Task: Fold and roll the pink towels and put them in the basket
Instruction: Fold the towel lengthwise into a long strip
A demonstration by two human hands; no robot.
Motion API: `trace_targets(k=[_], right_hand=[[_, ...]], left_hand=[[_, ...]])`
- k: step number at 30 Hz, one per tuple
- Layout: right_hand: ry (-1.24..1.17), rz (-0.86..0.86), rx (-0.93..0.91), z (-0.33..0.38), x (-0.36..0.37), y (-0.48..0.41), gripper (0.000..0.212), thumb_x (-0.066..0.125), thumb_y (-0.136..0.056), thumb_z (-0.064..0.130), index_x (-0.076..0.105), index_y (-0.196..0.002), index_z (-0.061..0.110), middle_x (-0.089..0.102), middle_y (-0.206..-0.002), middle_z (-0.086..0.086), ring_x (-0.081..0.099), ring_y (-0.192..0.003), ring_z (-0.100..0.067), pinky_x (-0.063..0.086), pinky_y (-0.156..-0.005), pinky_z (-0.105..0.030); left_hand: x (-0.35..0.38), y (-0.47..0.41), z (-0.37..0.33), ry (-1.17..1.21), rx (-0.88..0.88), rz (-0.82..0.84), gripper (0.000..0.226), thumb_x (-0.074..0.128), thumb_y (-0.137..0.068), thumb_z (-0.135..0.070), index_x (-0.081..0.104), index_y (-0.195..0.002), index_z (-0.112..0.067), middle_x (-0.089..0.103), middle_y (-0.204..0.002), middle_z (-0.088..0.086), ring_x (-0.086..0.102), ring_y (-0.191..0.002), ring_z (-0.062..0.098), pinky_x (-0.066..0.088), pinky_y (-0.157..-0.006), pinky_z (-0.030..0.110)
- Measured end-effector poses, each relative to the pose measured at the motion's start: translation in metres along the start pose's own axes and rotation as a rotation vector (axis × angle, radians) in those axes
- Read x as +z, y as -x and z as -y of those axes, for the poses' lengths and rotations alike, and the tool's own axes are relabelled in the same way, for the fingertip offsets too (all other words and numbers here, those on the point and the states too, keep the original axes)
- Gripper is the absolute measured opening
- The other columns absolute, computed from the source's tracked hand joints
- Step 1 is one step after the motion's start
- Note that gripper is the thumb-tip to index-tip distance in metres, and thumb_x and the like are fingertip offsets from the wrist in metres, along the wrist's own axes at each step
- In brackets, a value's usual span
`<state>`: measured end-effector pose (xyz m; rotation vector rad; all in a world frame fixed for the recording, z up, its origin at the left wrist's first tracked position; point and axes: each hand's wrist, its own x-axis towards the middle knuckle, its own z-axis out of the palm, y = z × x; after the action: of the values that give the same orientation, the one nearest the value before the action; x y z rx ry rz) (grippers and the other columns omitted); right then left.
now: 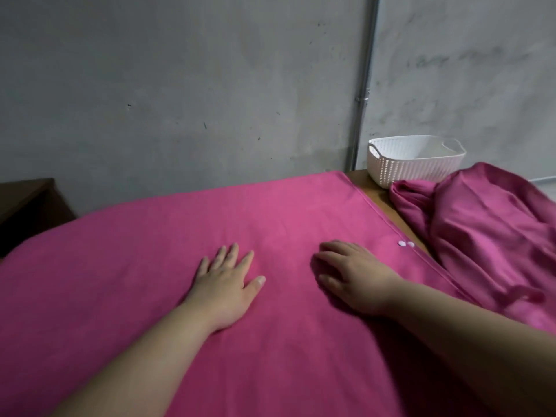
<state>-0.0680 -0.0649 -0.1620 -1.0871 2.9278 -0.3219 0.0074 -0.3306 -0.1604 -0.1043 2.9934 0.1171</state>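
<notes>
A large pink towel [144,254] lies spread flat over most of the table. My left hand [225,281] rests palm down on its middle with fingers straight and slightly spread. My right hand [352,272] presses flat on the towel just to the right, fingers pointing left. Two small white dots [405,244] show near the towel's right hem. A second pink towel [487,236] lies crumpled in a heap at the right. The white perforated plastic basket [406,167] stands at the table's far right corner, with nothing visible inside.
A strip of bare wooden table [379,197] shows between the flat towel and the heap. A grey concrete wall with a vertical metal pipe [362,97] rises right behind the table. A dark wooden piece of furniture [27,206] stands at the far left.
</notes>
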Motion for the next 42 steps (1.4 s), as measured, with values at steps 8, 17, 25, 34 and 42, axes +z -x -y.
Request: trace_targets(k=[8,17,25,34,42], right_hand=[[-0.063,-0.054,-0.015,0.041,-0.002,0.149,0.055,0.04,-0.09,0.046,0.065,-0.13,0.017,0.058,-0.141,-0.004,0.051,-0.132,-0.022,0.038,-0.112,-0.036],[0.08,-0.018,-0.059,0.056,0.012,0.233,0.089,0.029,-0.083,0.086,0.034,-0.155,0.034,0.025,-0.164,0.01,0.017,-0.153,-0.012,0.011,-0.124,-0.036],[0.131,-0.252,-0.086,0.032,0.007,0.25,0.047,0.035,-0.102,0.054,0.067,-0.126,0.03,0.065,-0.132,0.011,0.06,-0.124,-0.014,0.054,-0.097,-0.037],[0.091,-0.142,0.166,0.038,-0.049,0.263,0.024,0.042,-0.105,0.038,0.045,-0.084,0.026,0.055,-0.074,0.008,0.051,-0.068,-0.014,0.041,-0.063,-0.036],[0.005,0.048,0.222,0.029,-0.137,0.236,0.02,0.056,-0.101,0.04,0.064,-0.084,0.033,0.063,-0.077,0.013,0.056,-0.072,-0.003,0.037,-0.063,-0.022]], left_hand=[[0.025,0.149,-0.054,-0.017,0.08,0.018,0.071,0.019,-0.1,-0.065,-0.001,-0.16,-0.033,-0.014,-0.167,0.001,-0.015,-0.154,0.018,-0.008,-0.124,0.048],[0.049,0.237,-0.085,-0.132,0.177,-0.065,0.101,0.011,-0.078,-0.089,-0.002,-0.16,-0.031,-0.011,-0.166,-0.004,-0.01,-0.155,0.018,-0.002,-0.125,0.048],[0.065,0.254,-0.069,-0.021,0.254,-0.458,0.034,0.057,-0.079,-0.023,0.076,-0.108,-0.028,0.075,-0.108,-0.009,0.073,-0.1,0.014,0.062,-0.076,0.031],[0.029,0.274,-0.077,0.091,0.219,-0.497,0.023,0.037,-0.093,-0.029,0.058,-0.085,-0.028,0.064,-0.067,-0.011,0.062,-0.055,0.017,0.039,-0.042,0.031],[-0.038,0.272,-0.071,0.166,0.263,-0.419,0.018,0.04,-0.106,-0.035,0.049,-0.092,-0.028,0.057,-0.079,-0.01,0.056,-0.076,0.014,0.046,-0.072,0.038]])
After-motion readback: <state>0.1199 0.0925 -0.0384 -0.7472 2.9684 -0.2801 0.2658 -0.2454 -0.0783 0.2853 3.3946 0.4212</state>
